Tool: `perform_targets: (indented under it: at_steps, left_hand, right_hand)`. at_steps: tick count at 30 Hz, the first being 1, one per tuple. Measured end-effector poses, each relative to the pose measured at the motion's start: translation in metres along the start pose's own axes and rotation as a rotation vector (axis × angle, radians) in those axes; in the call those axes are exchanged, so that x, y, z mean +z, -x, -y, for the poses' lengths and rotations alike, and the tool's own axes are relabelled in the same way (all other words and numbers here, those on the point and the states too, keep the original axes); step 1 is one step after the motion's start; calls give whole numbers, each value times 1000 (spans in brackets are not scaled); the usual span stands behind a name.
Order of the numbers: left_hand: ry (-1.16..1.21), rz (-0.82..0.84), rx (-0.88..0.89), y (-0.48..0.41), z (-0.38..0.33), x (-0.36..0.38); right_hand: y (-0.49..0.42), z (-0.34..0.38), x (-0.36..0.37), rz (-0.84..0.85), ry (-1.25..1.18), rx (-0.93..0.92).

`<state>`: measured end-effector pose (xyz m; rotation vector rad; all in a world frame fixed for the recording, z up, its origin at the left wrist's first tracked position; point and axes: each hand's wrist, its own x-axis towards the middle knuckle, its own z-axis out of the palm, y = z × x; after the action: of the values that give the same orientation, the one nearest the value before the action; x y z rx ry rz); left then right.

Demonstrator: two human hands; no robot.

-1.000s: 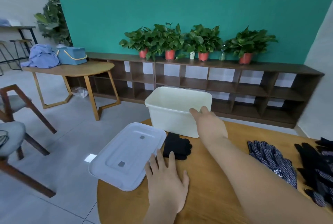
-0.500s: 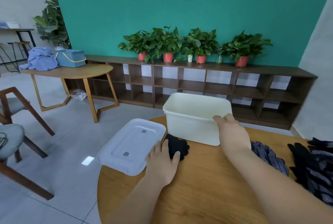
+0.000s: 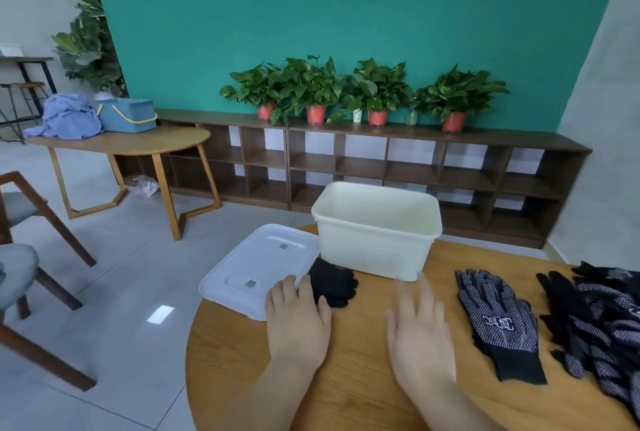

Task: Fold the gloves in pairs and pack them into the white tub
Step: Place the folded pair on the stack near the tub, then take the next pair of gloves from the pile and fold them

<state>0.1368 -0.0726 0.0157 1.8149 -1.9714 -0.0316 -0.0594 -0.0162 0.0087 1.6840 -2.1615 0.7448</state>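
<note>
Here, black gloves [image 3: 333,284] just beside left fingers [image 3: 304,292] (tub [image 3: 374,250] behind).

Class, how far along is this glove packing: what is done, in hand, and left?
Done: the lid is off the white tub, and one black bundle, seemingly folded, lies beside it. In hand: nothing; left hand and right hand are open over the table. Left: the dotted glove, the pile, and all packing.
</note>
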Motion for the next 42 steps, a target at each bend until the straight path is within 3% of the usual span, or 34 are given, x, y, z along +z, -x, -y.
perform_targets:
  at_steps: [4,10,18,22,26,38,42]
  left_hand:
    - [-102,85,-23,15,5,2]
    - [39,223,72,3,14,-4]
    - [-134,328,242,17,-12,-12]
    - [-182,346,230,23,-15,-18]
    - [-156,336,375,40,-34,-18]
    - [92,380,680,146,-171,7]
    - [99,404,700,163,-196,20]
  right_hand:
    - [29,3,5,53,-21,-32]
    - [61,-6,-12,80,-11,-88]
    - [90,-19,-25,138,-25,-78]
    - [99,-26,-41,168,-18,-82]
    - [97,-48,-59,183,22,-111]
    - [120,-180,-120,108,232,139]
    - [140,-205,-124,2,153,363]
